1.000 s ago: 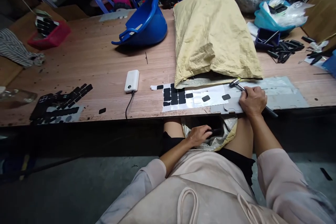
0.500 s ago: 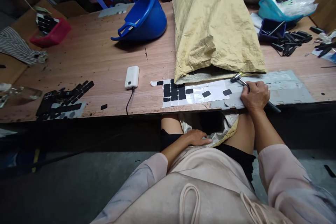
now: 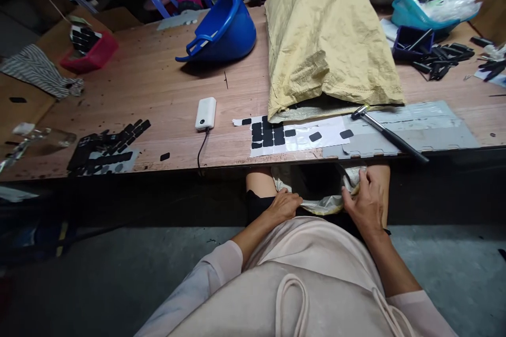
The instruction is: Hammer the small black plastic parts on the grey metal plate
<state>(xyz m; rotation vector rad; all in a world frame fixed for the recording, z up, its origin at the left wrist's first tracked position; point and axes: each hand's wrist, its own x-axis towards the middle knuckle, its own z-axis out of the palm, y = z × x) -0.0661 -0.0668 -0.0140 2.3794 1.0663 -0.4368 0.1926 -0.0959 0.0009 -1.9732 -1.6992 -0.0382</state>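
Observation:
Between my thighs, partly under the table edge, is an open sack (image 3: 324, 205) with a whitish lining and a dark inside. My left hand (image 3: 285, 204) is closed on the left part of its near rim. At the right side of the rim, my right hand (image 3: 366, 202) grips the sack's edge with bent fingers. A small hammer (image 3: 389, 134) with a black handle lies on a grey board (image 3: 446, 134), its handle end jutting past the table edge. Left of it, black rounded stickers (image 3: 268, 134) sit on a white backing sheet (image 3: 300, 142).
A large yellowish sack (image 3: 336, 37) lies on the table behind the sheet. A white power bank (image 3: 206, 114) with a cable stands to the left. Farther back are a tilted blue basin (image 3: 227, 31) and a red basket (image 3: 90, 55). Black parts (image 3: 443, 60) are piled at right.
My right hand has let go of the hammer, leaving it on the board, and has come down to the sack's rim. My left hand has shifted slightly left and now grips the rim.

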